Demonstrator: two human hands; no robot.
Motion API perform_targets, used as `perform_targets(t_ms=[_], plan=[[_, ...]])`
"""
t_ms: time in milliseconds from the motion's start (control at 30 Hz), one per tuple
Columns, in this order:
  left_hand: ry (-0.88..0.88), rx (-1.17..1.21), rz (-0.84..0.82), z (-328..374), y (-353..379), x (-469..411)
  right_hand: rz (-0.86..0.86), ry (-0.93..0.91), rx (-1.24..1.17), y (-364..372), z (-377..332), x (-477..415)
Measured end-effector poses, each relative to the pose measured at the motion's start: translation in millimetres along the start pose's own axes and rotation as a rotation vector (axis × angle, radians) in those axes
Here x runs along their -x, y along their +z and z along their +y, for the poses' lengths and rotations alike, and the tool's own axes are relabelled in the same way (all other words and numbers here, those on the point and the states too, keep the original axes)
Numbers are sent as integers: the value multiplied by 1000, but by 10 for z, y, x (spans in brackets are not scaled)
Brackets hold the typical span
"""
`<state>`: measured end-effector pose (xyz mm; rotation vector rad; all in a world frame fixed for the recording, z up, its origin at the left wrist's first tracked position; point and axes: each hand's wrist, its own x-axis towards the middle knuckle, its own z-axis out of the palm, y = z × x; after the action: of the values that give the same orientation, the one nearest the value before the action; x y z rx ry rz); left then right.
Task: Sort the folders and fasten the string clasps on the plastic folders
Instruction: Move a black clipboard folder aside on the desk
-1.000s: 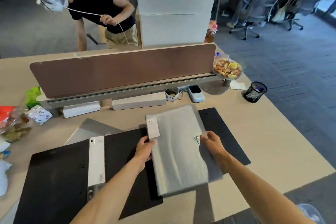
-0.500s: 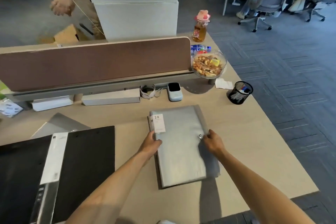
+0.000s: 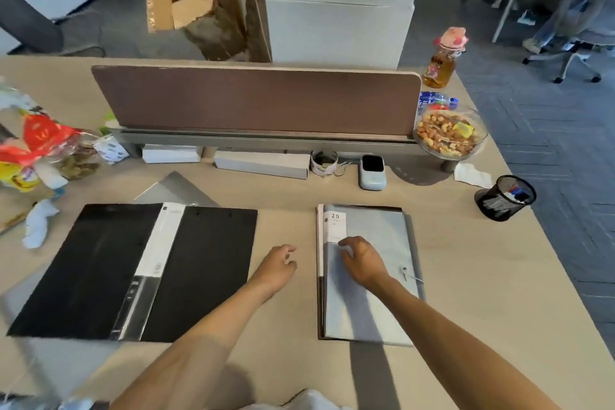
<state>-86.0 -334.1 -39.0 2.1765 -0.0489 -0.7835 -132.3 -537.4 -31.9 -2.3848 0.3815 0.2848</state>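
A grey plastic folder [image 3: 372, 303] with a "20" label lies flat on the desk at the right, over a dark folder whose edge shows beneath it. Its string clasp [image 3: 404, 271] sits near the right edge, with the string loose. My right hand [image 3: 361, 258] rests palm down on the folder's upper left part, fingers bent, holding nothing. My left hand [image 3: 278, 265] hovers over bare desk just left of the folder, fingers loosely curled and empty. A black folder [image 3: 100, 270] with a white spine strip lies open at the left, over another grey folder [image 3: 179, 188].
A brown divider panel [image 3: 256, 100] runs across the back. Below it are white boxes [image 3: 263, 163], a tape roll [image 3: 324, 163] and a small device [image 3: 372, 173]. A bowl of nuts [image 3: 449, 135], a mesh pen cup [image 3: 506, 198] and a bottle [image 3: 441, 66] stand at the right; snack bags [image 3: 36, 150] at the left.
The grey folder has been set down at the right, clear of the black folder. My left hand let go of its left edge; my right hand moved from the clasp onto the cover.
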Motion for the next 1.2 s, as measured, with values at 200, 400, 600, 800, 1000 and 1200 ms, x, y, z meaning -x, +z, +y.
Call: perform_targets(t_ms=[200, 400, 600, 800, 1000, 1200], plan=[[-34, -51, 98, -477, -584, 131, -109, -77, -28, 484, -773, -57], [-51, -63, 180, -1107, -1269, 273, -225, -30, -44, 1028, -1472, -77], [-70, -145, 256, -1698, -1898, 271, -284, 175, -144, 1472, -1942, -211], [-116, -395, 153, -2098, -2275, 123, -68, 453, -555, 1732, -2118, -398], [-90, -512, 38, -2293, -2424, 21, 49, 627, -732, 1788, -2191, -612], [-64, -524, 42, -2328, -2562, 62, -125, 434, -665, 1776, -2310, -545]])
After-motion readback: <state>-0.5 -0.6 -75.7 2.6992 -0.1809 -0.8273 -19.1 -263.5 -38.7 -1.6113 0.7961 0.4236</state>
